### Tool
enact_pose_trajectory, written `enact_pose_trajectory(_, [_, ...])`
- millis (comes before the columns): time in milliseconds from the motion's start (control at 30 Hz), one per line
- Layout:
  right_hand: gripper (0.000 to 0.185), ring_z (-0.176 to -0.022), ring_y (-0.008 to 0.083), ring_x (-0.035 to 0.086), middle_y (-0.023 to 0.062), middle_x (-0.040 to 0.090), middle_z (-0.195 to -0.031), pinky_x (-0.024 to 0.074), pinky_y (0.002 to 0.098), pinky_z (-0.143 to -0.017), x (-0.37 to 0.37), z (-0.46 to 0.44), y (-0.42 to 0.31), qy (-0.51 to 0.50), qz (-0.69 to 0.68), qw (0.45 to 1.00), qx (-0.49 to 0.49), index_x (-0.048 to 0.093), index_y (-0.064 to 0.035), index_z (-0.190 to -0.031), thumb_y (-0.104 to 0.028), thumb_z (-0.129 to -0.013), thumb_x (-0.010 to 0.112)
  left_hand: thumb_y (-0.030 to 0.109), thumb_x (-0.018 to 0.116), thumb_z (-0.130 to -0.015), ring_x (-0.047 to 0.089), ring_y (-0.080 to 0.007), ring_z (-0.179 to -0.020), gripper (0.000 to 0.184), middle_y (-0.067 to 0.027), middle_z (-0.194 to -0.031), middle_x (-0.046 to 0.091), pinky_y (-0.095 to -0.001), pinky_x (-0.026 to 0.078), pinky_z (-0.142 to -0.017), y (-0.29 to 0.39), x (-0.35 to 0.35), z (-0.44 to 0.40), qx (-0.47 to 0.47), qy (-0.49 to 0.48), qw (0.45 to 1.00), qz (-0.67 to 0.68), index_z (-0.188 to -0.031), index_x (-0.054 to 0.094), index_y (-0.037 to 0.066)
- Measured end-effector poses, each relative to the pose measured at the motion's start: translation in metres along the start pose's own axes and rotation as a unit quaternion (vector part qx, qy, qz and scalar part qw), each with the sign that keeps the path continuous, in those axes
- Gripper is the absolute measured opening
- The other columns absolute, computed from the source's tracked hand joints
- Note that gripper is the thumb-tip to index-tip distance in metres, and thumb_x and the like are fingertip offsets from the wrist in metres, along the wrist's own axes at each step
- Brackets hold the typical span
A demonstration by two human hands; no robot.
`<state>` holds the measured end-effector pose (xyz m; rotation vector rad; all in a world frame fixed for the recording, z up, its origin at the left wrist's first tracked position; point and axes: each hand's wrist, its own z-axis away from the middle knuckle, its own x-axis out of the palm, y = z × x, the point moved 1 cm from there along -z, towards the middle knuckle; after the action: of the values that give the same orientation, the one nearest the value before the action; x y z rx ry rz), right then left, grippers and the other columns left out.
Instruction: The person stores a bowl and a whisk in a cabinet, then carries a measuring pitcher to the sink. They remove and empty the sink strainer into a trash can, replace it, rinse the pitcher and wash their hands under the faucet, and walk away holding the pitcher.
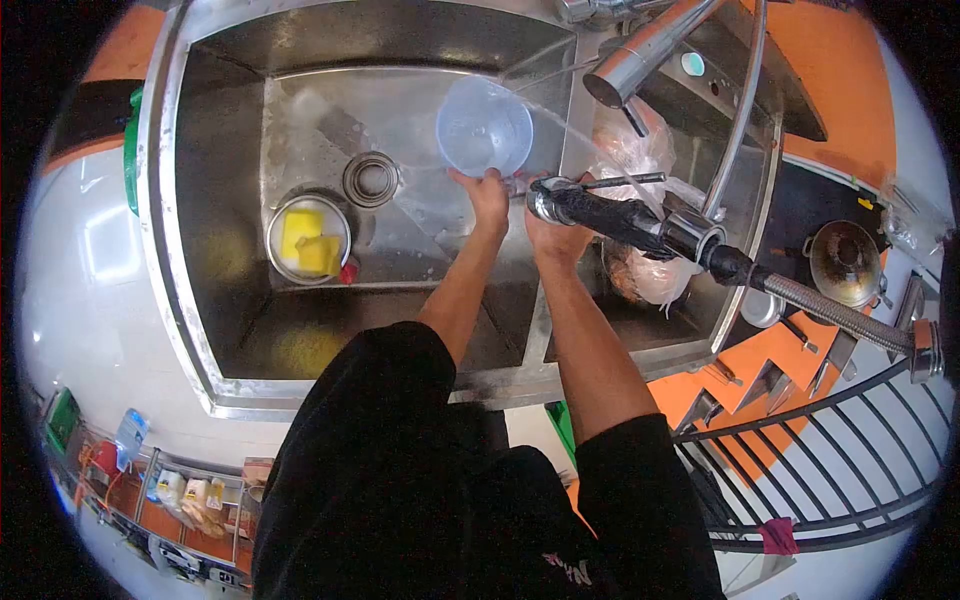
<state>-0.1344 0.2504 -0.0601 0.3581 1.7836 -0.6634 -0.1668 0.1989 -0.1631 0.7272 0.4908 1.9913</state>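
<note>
A translucent bluish plastic bowl [486,128] is tilted over the right part of the left sink basin. My left hand [486,203] grips its near rim, with fingers closed on the edge. Just right of it, my right hand [556,243] is behind the black-wrapped spray head [610,215] of the tap. The spray head covers its fingers, so whether it holds the sprayer or a part of the bowl is hidden. A thin stream of water [572,130] crosses between the bowl and the sprayer.
In the left basin sit a round metal bowl [274,262] with yellow sponges [303,238] and a drain [371,180]. Clear plastic bags [640,140] fill part of the right basin. A metal spout [640,62] hangs above. A wok [845,262] stands at right.
</note>
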Motion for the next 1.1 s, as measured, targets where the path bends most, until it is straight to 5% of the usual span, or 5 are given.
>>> enact_pose_trajectory(100, [0.047, -0.078, 0.0335, 0.063, 0.0136, 0.063, -0.08, 0.0478, 0.0422, -0.072, 0.008, 0.002, 0.007, -0.026, -0.012, 0.998, 0.047, 0.05, -0.004, -0.101, -0.035, -0.073, 0.072, 0.0, 0.046, -0.079, 0.041, -0.0337, -0.124, 0.091, -0.0261, -0.144, 0.025, -0.0365, 0.034, -0.102, -0.009, -0.003, -0.008, 0.054, 0.008, 0.997, -0.051, -0.144, -0.017, -0.001])
enact_pose_trajectory(600, [0.046, -0.078, 0.0334, 0.062, 0.0139, 0.063, -0.082, 0.0483, 0.0414, -0.073, 0.009, 0.001, 0.009, -0.036, 0.006, 0.997, 0.062, 0.052, -0.0032, -0.1, -0.035, -0.073, 0.071, -0.005, 0.045, -0.075, 0.049, -0.0252, -0.106, 0.085, -0.0192, -0.132, 0.038, -0.0344, 0.042, -0.089, -0.005, -0.009, -0.001, -0.007, -0.014, 1.0, -0.006, -0.146, -0.002, 0.003])
enact_pose_trajectory(700, [0.043, -0.077, 0.0332, 0.062, 0.0137, 0.063, -0.081, 0.0482, 0.0415, -0.072, 0.008, 0.003, 0.011, -0.012, 0.004, 0.999, 0.04, 0.052, -0.0037, -0.095, -0.034, -0.073, 0.072, -0.002, 0.051, -0.079, 0.05, -0.0187, -0.089, 0.073, -0.0121, -0.121, 0.045, -0.0319, 0.044, -0.066, -0.062, -0.025, -0.044, 0.114, 0.003, 0.994, -0.004, -0.141, 0.016, 0.013])
enact_pose_trajectory(900, [0.042, -0.079, 0.0331, 0.063, 0.0135, 0.064, -0.082, 0.048, 0.0414, -0.073, 0.018, 0.004, 0.02, -0.001, -0.022, 1.0, 0.015, 0.052, -0.0038, -0.095, -0.032, -0.072, 0.074, -0.003, 0.052, -0.079, 0.051, -0.0221, -0.099, 0.072, -0.0121, -0.122, 0.045, -0.0358, 0.045, -0.079, -0.01, -0.01, -0.002, 0.016, -0.003, 0.998, 0.067, -0.141, 0.018, 0.01])
enact_pose_trajectory(1100, [0.043, -0.079, 0.0341, 0.062, 0.0132, 0.063, -0.081, 0.0476, 0.0419, -0.072, 0.016, 0.003, 0.016, -0.004, -0.009, 0.998, 0.056, 0.051, -0.0038, -0.095, -0.033, -0.073, 0.073, -0.001, 0.053, -0.074, 0.052, -0.0244, -0.103, 0.071, -0.0143, -0.121, 0.047, -0.0358, 0.046, -0.083, -0.027, -0.022, -0.03, 0.046, 0.0, 0.999, -0.012, -0.137, 0.021, 0.006])
